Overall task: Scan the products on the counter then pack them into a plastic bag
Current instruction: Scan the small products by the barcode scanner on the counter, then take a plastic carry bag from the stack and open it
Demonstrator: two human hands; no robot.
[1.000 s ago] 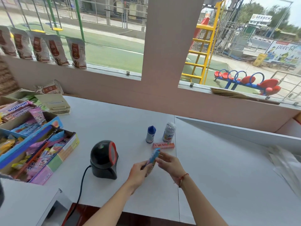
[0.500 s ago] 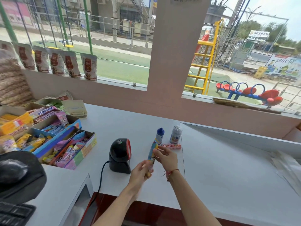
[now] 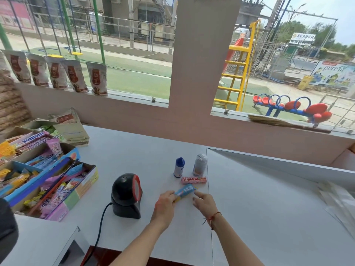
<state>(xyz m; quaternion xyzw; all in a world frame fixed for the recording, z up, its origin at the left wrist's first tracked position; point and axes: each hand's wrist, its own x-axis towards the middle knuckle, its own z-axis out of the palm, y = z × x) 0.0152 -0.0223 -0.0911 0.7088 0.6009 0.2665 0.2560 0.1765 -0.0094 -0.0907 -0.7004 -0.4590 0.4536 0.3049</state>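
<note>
A blue candy packet is held just right of the black scanner, which has a red-rimmed window. My left hand grips the packet's lower end. My right hand is at its upper end, fingertips touching or just off it. Behind them on the white counter lie a pink Fruittella stick, a small blue-capped bottle and a white-capped bottle, both upright. Clear plastic bags lie at the far right.
Open cardboard boxes of sweets crowd the counter's left side. The scanner's black cable runs off the front edge. A dark rounded object sits at the lower left. Pouches line the window sill, and a broom lies on it at right.
The packet went from upright between both hands to tilted low and nearly flat. My right hand slid off toward its tip. The camera view shifted.
</note>
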